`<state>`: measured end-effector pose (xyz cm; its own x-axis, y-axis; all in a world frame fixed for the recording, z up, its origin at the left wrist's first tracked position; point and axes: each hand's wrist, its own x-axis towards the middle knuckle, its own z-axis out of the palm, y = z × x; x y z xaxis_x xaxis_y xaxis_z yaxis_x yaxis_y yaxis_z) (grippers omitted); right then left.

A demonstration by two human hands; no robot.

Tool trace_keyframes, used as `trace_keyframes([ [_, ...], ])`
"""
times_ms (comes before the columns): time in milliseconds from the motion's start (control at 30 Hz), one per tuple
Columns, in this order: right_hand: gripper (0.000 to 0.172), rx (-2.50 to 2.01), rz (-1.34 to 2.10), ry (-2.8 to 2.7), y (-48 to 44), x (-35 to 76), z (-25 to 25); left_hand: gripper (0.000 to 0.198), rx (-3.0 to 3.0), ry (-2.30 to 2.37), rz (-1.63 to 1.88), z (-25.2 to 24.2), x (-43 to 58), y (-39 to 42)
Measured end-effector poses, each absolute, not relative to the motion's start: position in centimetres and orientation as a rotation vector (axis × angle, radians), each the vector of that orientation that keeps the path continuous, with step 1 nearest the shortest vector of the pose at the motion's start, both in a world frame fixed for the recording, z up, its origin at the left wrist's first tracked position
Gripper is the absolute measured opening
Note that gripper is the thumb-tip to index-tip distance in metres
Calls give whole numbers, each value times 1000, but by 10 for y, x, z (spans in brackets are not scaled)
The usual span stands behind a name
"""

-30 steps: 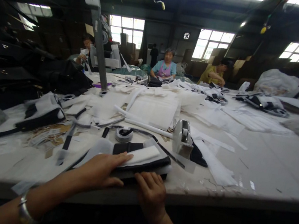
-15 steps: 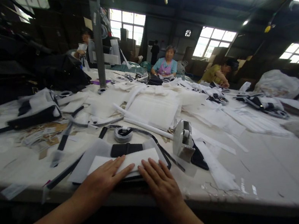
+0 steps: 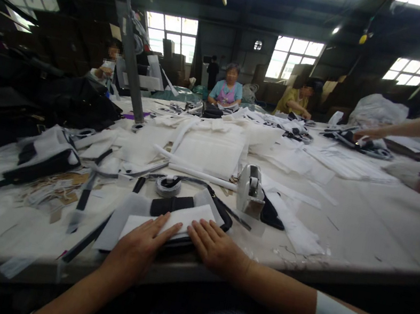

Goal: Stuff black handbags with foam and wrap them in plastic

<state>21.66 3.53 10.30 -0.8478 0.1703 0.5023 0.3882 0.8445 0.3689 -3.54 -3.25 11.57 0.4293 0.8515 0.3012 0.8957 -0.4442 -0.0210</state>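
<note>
A white foam sheet (image 3: 178, 222) lies folded over a black bag (image 3: 226, 220) near the table's front edge. My left hand (image 3: 138, 244) rests flat on the sheet's left part, fingers stretched out. On its right part lies my right hand (image 3: 218, 249), also flat with straight fingers. Just behind them, a dark band or flap (image 3: 172, 205) shows between pale wrapping sheets. Part of the bag is hidden under the sheet and my hands. A black strap with grey wrapping (image 3: 85, 194) lies to the left.
Behind the bag stand a tape dispenser (image 3: 249, 191) and a tape-like roll (image 3: 168, 186). White foam sheets (image 3: 209, 149) are piled mid-table. Black bags (image 3: 60, 103) are heaped left beside a metal post (image 3: 134, 51). Another person's arm (image 3: 410, 128) reaches in from the right.
The view has turned slightly to the right. Another person's arm has come in at the right, touching the dark items there. My hands stay flat on the foam sheet.
</note>
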Motion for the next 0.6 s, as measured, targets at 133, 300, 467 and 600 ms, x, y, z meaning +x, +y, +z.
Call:
trace_keyframes([
  [133,32,-330,-655,-2612,47,212,120,71,-2529,-1660,-390,133,-33,-34],
  [300,34,-342,-629,-2798,54,199,163,76,-2340,-1763,-402,145,-11,-38],
  [467,35,-313,-670,-2894,59,192,183,84,-2123,-1717,-455,122,2,-37],
  [600,36,-275,-650,-2832,60,198,176,76,-2115,-1640,-486,106,-6,-33],
])
